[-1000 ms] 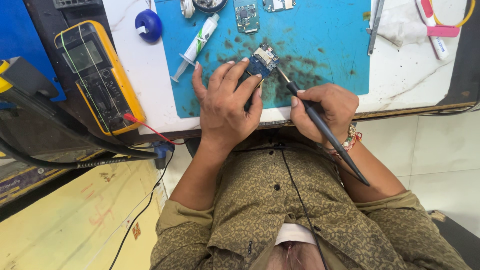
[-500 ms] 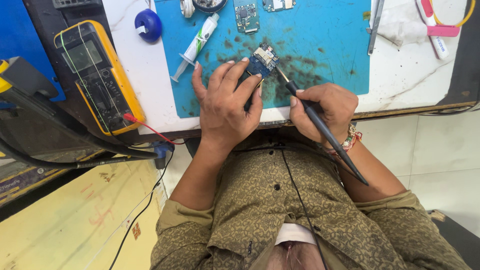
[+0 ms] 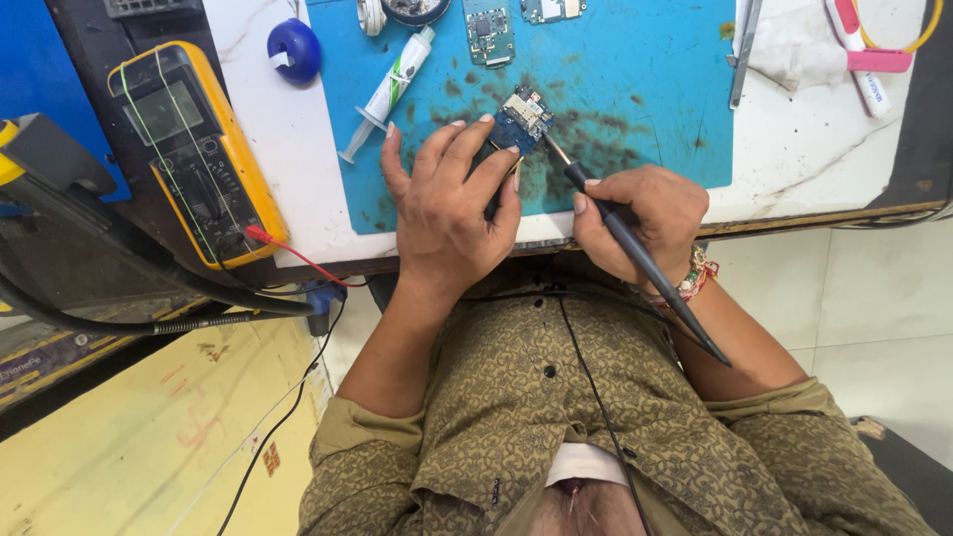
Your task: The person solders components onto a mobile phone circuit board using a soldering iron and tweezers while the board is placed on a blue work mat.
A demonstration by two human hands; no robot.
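Left fingers (image 3: 467,149) pin circuit board (image 3: 523,117); right hand (image 3: 640,220) grips soldering iron (image 3: 635,248).

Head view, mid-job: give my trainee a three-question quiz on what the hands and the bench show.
1. True or false: the left hand rests on the small blue circuit board.
2. What does the right hand hold? A) white syringe B) thin black soldering iron C) tweezers
3. Which yellow-cased instrument lies to the left of the stained blue work mat?

Key: 1 true; 2 B; 3 the yellow multimeter.
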